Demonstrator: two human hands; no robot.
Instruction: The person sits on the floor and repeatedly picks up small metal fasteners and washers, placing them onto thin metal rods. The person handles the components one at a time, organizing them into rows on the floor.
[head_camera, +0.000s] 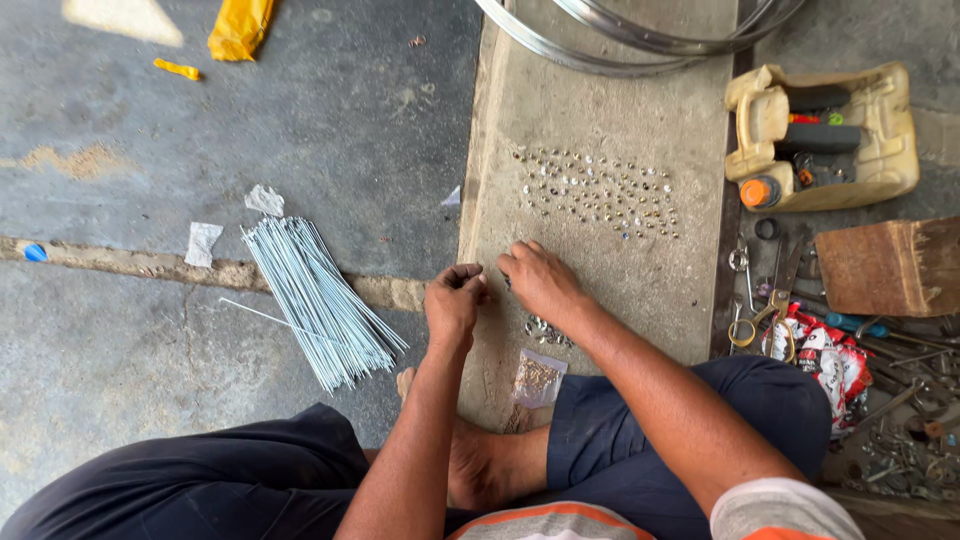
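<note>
Seated on the floor, a person's left hand pinches a small nipple beside the right hand, whose fingers press onto a loose pile of nipples on the concrete slab, below neat rows of nipples set upright for counting, spokes bundled within reach at left.

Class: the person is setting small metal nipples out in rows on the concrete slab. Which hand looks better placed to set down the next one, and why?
Probably the right hand: it rests palm-down on the concrete slab, between the small pile and the rows of nipples. The left hand is curled at the slab's edge, fingers pinched together, farther from the rows.
</note>
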